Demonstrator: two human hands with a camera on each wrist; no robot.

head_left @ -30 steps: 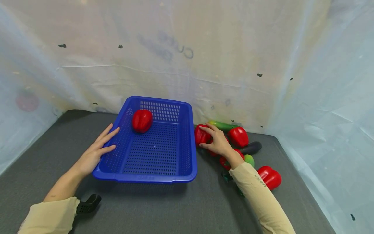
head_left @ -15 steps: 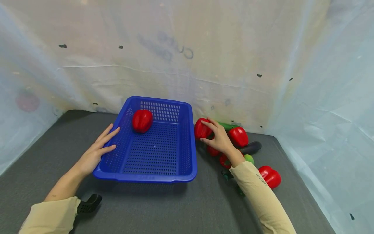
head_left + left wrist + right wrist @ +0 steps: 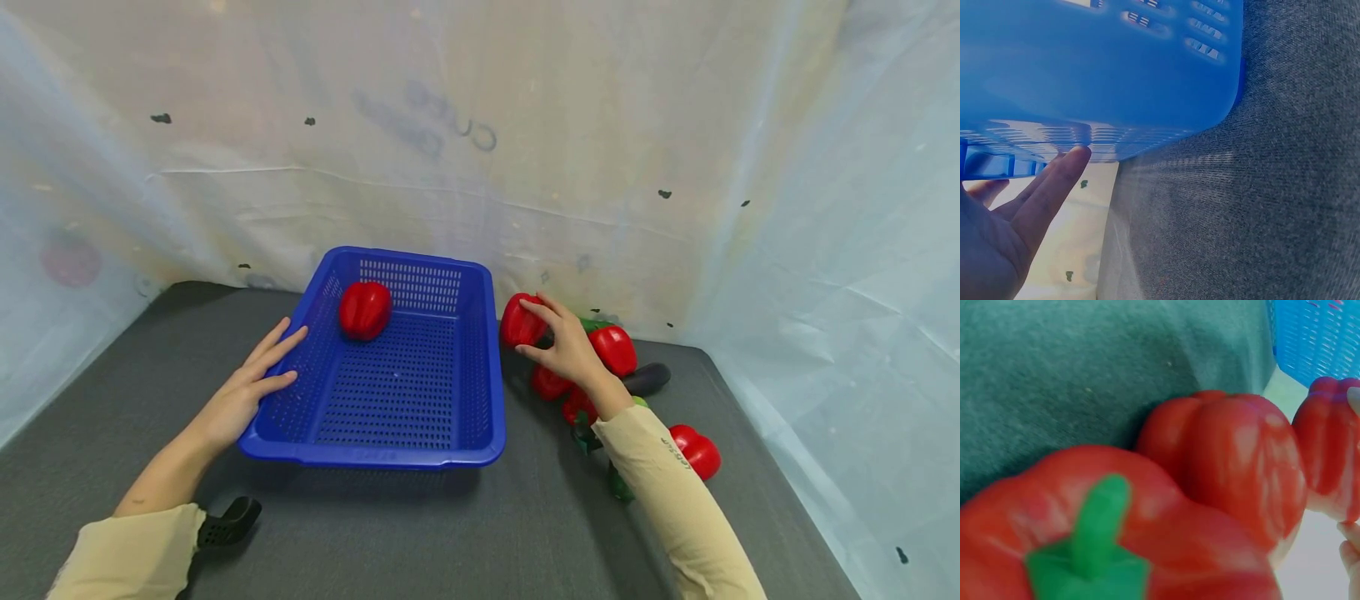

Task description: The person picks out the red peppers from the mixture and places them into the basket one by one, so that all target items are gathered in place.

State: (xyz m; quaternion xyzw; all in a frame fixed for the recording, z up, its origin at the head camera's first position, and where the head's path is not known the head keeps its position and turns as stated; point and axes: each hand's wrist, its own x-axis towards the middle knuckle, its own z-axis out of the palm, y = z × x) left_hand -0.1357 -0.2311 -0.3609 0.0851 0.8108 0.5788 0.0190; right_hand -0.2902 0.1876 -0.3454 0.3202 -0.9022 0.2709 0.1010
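Just beyond the right side of the blue basket (image 3: 375, 457), I saw the right hand (image 3: 564, 340) grasping a red pepper (image 3: 517, 322), its thumb at one end and its fingers at the other. I could not tell whether that pepper touched the basket's rim. The left hand (image 3: 234, 400) lay on the opposite rim, its fingers spread and nearly straight, touching the basket without clenching it. A second red pepper (image 3: 365, 310) sat inside, toward the far left corner.

Under and beside the right forearm, I could make out more vegetables on the gray table (image 3: 525, 542): two red peppers near the wrist, another red one (image 3: 614, 350) farther back, a dark eggplant (image 3: 647, 380) next to it, and something green (image 3: 597, 324) behind. One more red pepper (image 3: 699, 452) showed past the tan sleeve (image 3: 671, 500), which partly hid it. Through the right wrist camera, a big pepper with a green stem (image 3: 1094, 528) loomed nearest the lens. A pale plastic sheet (image 3: 465, 192) hung behind everything.
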